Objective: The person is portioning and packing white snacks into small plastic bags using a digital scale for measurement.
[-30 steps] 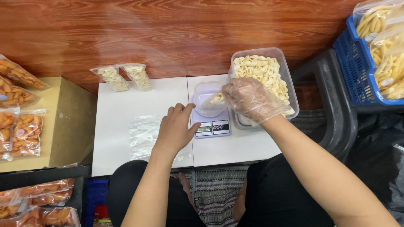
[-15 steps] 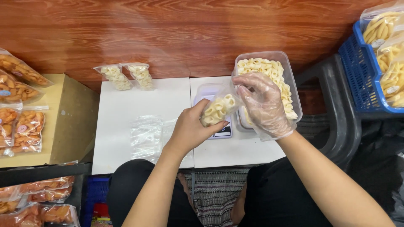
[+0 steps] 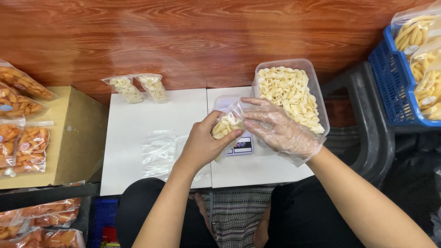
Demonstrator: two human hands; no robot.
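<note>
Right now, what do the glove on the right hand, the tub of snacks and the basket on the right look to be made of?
The glove looks like thin clear plastic film: crinkled, glossy, skin showing through. The tub seems rigid translucent plastic: its pale ring snacks show through the wall. The basket appears to be moulded blue plastic, matte, with an open lattice wall.

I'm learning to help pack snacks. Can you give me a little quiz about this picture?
1. True or false: the right hand wears a clear plastic glove.
2. What does the bare left hand grip? A) small clear bag of pale ring-shaped crackers B) a spoon C) a blue basket
3. How many filled small bags lie at the white table's far edge?

Key: 1 true; 2 A; 3 two.
</note>
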